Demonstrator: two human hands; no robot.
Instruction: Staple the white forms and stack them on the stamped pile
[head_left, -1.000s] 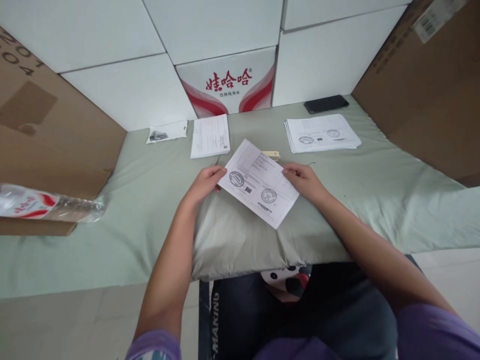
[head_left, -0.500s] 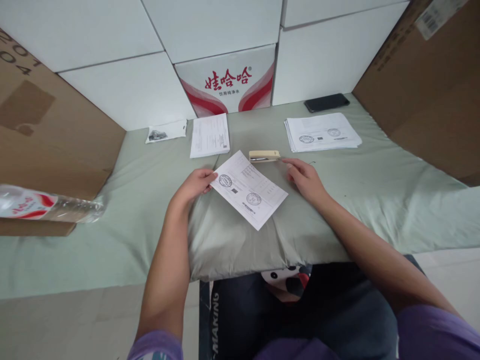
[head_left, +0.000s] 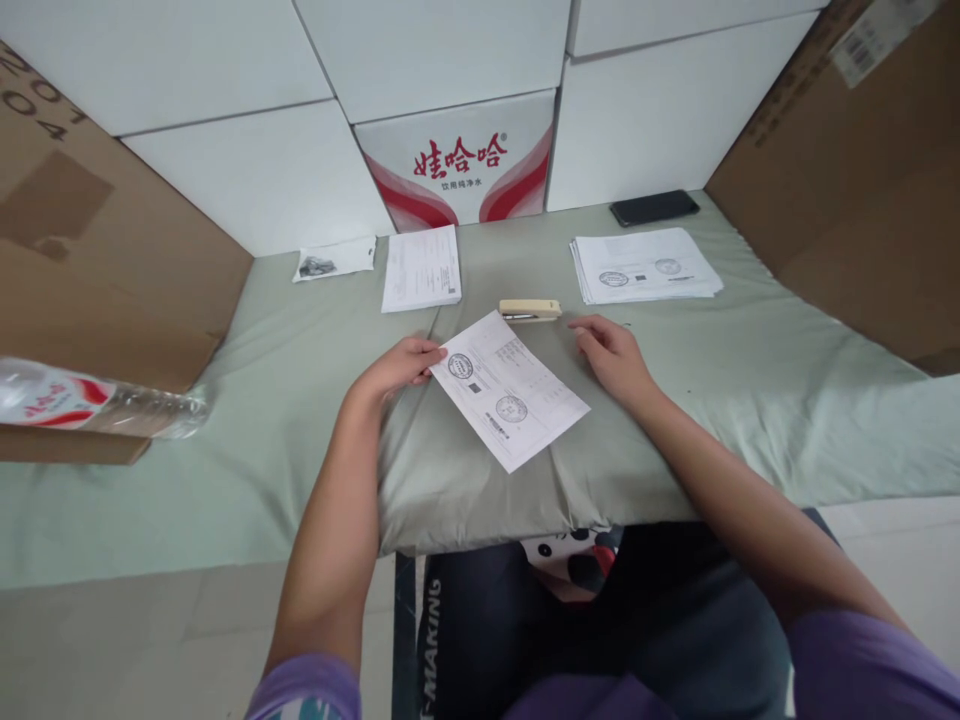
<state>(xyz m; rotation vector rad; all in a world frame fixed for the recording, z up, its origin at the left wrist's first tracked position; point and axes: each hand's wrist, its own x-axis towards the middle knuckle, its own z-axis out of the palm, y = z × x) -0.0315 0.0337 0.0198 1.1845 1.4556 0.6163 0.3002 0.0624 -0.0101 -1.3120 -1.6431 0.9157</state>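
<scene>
Centrally placed on the green cloth: stamped sheet, pinched at its upper-left corner by left hand, seemingly to steady it against the soft surface. Long axis diagonal, upper left to lower right of the frame. Right hand loosely spread and empty just right of the sheet, possibly brushing its edge, below the beige stapler; paper stack at upper right.

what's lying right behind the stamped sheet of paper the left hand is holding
A beige stapler lies on the green cloth just behind the white stamped sheet, clear of its far corner. The cloth directly under the sheet is covered, so anything there stays hidden.
</scene>
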